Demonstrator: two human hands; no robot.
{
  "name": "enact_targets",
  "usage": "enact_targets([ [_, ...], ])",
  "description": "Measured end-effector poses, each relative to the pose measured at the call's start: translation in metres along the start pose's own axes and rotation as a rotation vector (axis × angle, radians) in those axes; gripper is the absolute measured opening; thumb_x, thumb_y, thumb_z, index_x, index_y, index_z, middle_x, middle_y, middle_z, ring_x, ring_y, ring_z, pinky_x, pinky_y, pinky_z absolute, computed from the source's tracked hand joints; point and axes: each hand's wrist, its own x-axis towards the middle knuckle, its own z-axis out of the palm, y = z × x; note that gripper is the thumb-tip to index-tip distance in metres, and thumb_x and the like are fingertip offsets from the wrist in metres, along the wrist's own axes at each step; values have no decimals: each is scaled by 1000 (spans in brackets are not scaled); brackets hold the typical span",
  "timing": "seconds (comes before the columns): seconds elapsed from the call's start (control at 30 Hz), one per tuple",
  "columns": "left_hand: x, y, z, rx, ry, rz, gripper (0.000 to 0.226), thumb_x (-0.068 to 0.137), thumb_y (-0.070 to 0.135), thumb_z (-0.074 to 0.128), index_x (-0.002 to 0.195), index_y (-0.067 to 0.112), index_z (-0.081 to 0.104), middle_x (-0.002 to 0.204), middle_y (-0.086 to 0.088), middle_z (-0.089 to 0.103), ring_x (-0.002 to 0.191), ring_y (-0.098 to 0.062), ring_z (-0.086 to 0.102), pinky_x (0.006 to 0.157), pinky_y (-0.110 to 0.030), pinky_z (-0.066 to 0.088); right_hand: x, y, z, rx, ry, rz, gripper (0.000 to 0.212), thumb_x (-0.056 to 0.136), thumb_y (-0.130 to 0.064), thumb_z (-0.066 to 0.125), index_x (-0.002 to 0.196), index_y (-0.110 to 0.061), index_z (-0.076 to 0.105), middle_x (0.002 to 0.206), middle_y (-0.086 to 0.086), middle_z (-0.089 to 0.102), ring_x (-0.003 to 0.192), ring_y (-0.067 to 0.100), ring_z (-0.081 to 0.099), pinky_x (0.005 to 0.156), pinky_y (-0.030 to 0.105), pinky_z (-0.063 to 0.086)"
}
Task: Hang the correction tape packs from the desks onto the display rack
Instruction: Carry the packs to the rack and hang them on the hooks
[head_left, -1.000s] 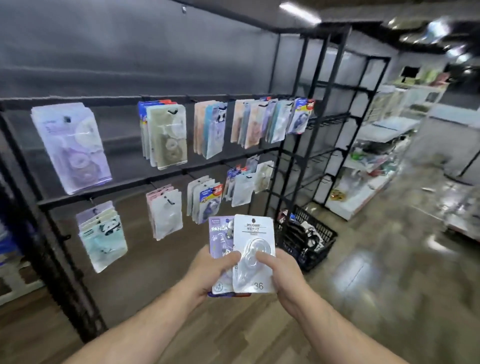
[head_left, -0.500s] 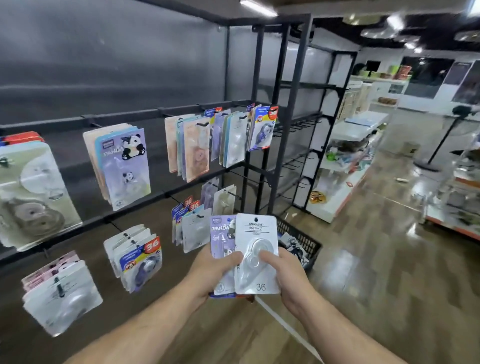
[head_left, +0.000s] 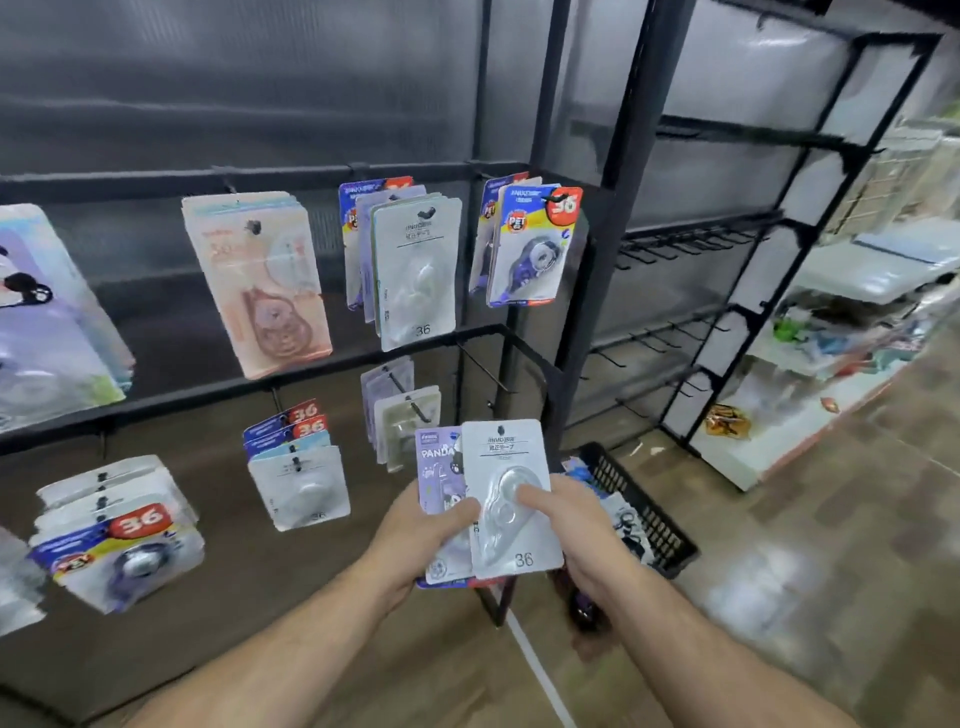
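Two correction tape packs face the camera in front of the display rack (head_left: 621, 218), below its lower rail and just beside its corner post. The white pack (head_left: 511, 525), marked 36, lies foremost and overlaps the purple panda pack (head_left: 439, 475). The left grip (head_left: 415, 535) clasps the packs, thumb across the purple one. The right grip (head_left: 579, 525) pinches the white pack, thumb on its clear blister. A matching hung pack (head_left: 415, 275) hangs from the rack's upper rail. A black basket (head_left: 647, 514) sits at the rack's foot.
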Motion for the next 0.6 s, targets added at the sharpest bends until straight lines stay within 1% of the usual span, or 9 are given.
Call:
enact_targets([
  [0.1,17,-9,5,-19,46,-23,53,76,28,83,126,21,67,122,-5,75,113,-30,72,104,-57,51,30,-4,-17,-2,10,2,20,90,-18,71,107,-8,75,101,11,79,98,35,75,94,56,56],
  [0.17,29,-14,1,-16,67,-52,53,75,26,83,126,19,67,121,-7,75,112,-32,72,105,-58,50,49,-9,-25,1,30,2,18,92,-16,70,107,-7,74,100,12,79,98,37,75,92,54,57],
  [0.23,41,-15,-4,-23,74,-72,53,75,22,82,125,15,67,119,-10,76,109,-35,73,103,-59,51,65,-12,-31,-2,49,9,18,92,-16,71,106,-7,74,100,11,79,96,35,75,92,54,58],
  [0.33,54,-15,-11,-27,87,-93,52,75,19,79,124,11,67,116,-13,76,105,-37,73,100,-60,53,83,-14,-35,-33,36,13,18,91,-19,73,105,-7,74,100,10,79,94,33,76,92,56,58],
  [0.43,60,-14,-16,-25,82,-98,50,76,19,79,124,11,67,116,-14,76,104,-37,74,98,-58,55,100,-13,-34,-67,35,13,14,92,-18,73,102,-8,74,96,9,80,92,32,77,90,53,59],
  [0.53,59,-13,-14,4,99,-92,49,75,17,78,123,11,68,116,-12,76,104,-35,74,98,-55,56,120,-8,-32,-95,46,49,16,91,-20,74,103,-10,74,96,6,80,90,29,77,89,54,60],
  [0.6,59,-11,-13,14,117,-89,49,74,16,77,122,11,68,115,-11,76,104,-35,74,98,-56,55,130,-3,-31,-128,36,68,17,88,-21,75,103,-13,74,97,4,80,89,27,77,88,54,61],
])
